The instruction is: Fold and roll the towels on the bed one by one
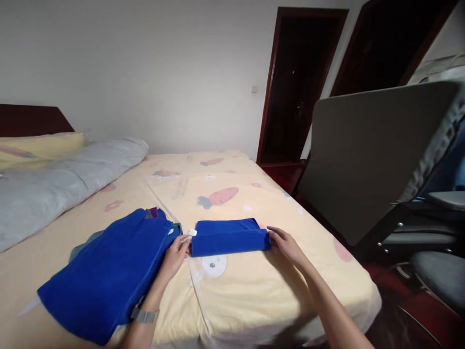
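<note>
A blue cloth (230,238), which looks like a small towel, lies on the bed folded over into a strip, with a white tag at its left end. My left hand (177,253) grips that left end near the tag, fingers closed. At the opposite end, my right hand (285,244) pinches the right edge between thumb and fingers. To the left of my left hand is a pile of blue cloths (109,271), spread loosely, with bits of purple, green and grey showing underneath. My left forearm, wearing a watch with a metal band, passes along the pile's right side.
The bed (247,286) has a pale yellow sheet printed with carrots. A rolled grey quilt (83,167) and a yellow pillow (43,143) lie at the left. Beyond the bed's right edge stand a large grey panel (370,155) and a dark stool (441,276).
</note>
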A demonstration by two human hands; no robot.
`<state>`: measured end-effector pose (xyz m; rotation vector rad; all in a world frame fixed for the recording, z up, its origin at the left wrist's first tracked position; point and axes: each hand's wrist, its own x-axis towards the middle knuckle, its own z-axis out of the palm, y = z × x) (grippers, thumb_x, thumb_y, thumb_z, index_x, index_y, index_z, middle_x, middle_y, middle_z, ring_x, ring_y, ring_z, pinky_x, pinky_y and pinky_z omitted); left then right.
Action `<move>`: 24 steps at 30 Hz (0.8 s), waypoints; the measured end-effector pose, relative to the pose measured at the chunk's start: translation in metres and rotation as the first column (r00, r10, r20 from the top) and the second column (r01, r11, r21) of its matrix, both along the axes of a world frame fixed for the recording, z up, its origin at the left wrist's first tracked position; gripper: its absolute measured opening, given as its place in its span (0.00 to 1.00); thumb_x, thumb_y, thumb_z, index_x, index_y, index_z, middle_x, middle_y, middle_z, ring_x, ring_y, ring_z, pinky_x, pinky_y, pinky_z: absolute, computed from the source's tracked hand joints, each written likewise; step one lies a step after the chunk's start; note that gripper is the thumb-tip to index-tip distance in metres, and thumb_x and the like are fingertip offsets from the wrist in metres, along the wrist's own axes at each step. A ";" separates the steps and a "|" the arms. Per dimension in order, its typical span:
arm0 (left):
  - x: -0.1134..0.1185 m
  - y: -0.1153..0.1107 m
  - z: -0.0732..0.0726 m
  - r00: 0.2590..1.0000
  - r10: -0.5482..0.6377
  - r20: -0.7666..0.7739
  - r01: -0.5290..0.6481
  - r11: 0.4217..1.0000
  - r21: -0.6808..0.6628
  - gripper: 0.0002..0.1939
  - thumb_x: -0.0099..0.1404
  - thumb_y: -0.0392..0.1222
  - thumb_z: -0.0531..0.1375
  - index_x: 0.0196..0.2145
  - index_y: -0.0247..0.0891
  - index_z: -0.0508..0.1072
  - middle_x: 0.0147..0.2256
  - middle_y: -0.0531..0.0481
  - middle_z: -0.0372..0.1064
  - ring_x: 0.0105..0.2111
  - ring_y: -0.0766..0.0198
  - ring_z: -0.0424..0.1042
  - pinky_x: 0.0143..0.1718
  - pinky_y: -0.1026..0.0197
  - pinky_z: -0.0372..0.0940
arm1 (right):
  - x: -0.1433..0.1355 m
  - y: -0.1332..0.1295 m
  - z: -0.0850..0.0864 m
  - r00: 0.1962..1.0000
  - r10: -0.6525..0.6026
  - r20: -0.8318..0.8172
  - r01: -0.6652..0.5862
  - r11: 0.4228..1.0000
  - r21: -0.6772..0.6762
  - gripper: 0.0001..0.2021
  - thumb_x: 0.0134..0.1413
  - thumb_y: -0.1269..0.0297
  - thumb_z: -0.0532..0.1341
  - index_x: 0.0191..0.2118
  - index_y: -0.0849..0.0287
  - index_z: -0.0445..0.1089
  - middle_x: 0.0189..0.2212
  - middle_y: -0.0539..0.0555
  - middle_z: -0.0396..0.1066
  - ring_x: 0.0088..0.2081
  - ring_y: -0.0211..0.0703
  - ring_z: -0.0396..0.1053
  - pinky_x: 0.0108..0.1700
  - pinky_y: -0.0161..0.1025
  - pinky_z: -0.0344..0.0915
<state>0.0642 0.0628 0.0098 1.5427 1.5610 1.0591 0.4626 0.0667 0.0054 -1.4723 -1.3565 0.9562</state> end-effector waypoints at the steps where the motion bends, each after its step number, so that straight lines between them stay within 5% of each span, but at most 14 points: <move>1: 0.000 0.003 -0.002 0.999 0.030 -0.033 -0.030 0.999 -0.011 0.30 0.65 0.63 0.53 0.49 0.34 0.74 0.39 0.41 0.79 0.35 0.55 0.79 0.35 0.59 0.70 | 0.000 0.005 -0.004 0.999 -0.031 -0.007 0.031 0.999 -0.040 0.23 0.60 0.53 0.56 0.54 0.61 0.73 0.50 0.60 0.76 0.47 0.54 0.76 0.48 0.46 0.73; 5: 0.003 0.006 -0.006 0.988 0.030 -0.155 -0.035 0.999 -0.030 0.26 0.60 0.64 0.59 0.35 0.36 0.79 0.27 0.46 0.79 0.28 0.53 0.78 0.32 0.59 0.66 | -0.002 0.014 -0.014 0.995 -0.069 0.073 0.074 0.995 -0.072 0.20 0.55 0.51 0.62 0.46 0.59 0.77 0.46 0.59 0.78 0.46 0.56 0.76 0.47 0.47 0.72; 11: 0.012 0.005 -0.008 0.960 0.075 -0.268 -0.079 0.997 -0.005 0.17 0.61 0.58 0.60 0.30 0.41 0.76 0.31 0.46 0.80 0.35 0.52 0.78 0.34 0.61 0.61 | -0.011 0.016 -0.016 0.983 -0.124 0.136 0.137 0.986 -0.096 0.21 0.54 0.50 0.63 0.45 0.60 0.76 0.40 0.60 0.79 0.45 0.55 0.76 0.46 0.45 0.70; 15: 0.013 0.003 -0.008 0.948 0.106 -0.301 -0.112 0.994 -0.003 0.14 0.61 0.54 0.59 0.26 0.42 0.71 0.26 0.50 0.75 0.30 0.58 0.75 0.31 0.63 0.58 | -0.016 0.013 -0.014 0.986 -0.119 0.117 0.128 0.989 -0.072 0.23 0.56 0.51 0.60 0.53 0.59 0.69 0.36 0.56 0.77 0.41 0.51 0.76 0.42 0.43 0.71; 24: 0.018 0.008 -0.009 0.992 0.100 -0.072 -0.101 0.995 -0.001 0.20 0.55 0.62 0.61 0.22 0.42 0.66 0.21 0.54 0.67 0.26 0.60 0.71 0.29 0.62 0.60 | -0.014 0.004 -0.003 0.980 -0.033 -0.195 0.022 0.998 -0.057 0.29 0.50 0.48 0.64 0.55 0.57 0.63 0.33 0.53 0.73 0.35 0.47 0.73 0.35 0.39 0.69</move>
